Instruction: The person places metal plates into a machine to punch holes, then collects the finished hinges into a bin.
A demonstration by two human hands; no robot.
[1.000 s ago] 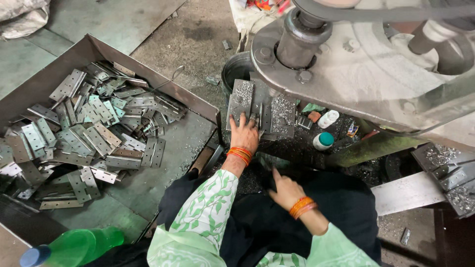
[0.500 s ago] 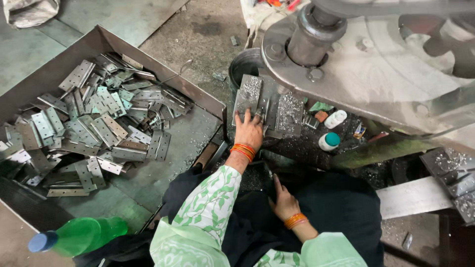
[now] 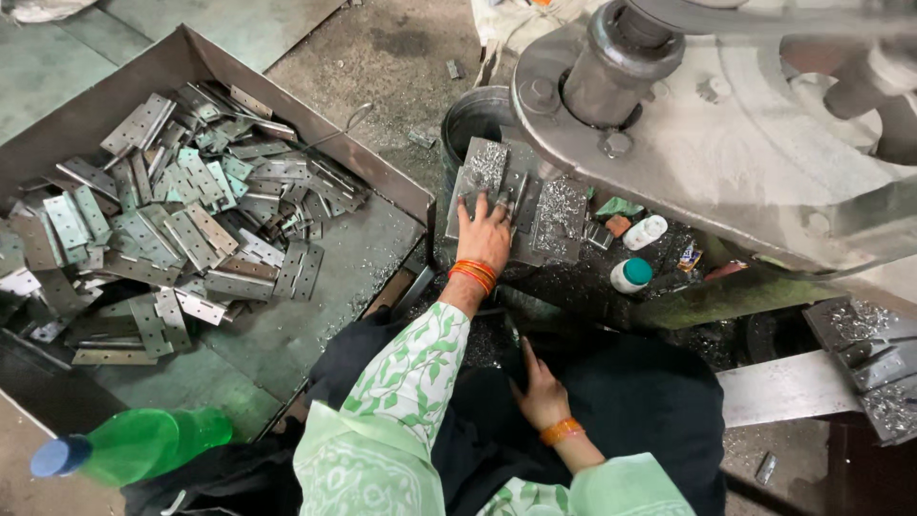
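Head cam: left hand (image 3: 484, 232) grip flat on metal plates (image 3: 487, 172); right hand (image 3: 541, 390) open, apart.

Hinges (image 3: 181, 220) lie in the tray (image 3: 373, 172), left of the press (image 3: 726, 143).

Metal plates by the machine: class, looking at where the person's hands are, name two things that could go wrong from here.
1. The left hand presses flat on a stack of metal plates strewn with shavings, right under the heavy machine wheel; sharp edges or chips might cut bare fingers.
2. The right hand rests low on dark cloth beside scattered metal scraps, which could prick it.
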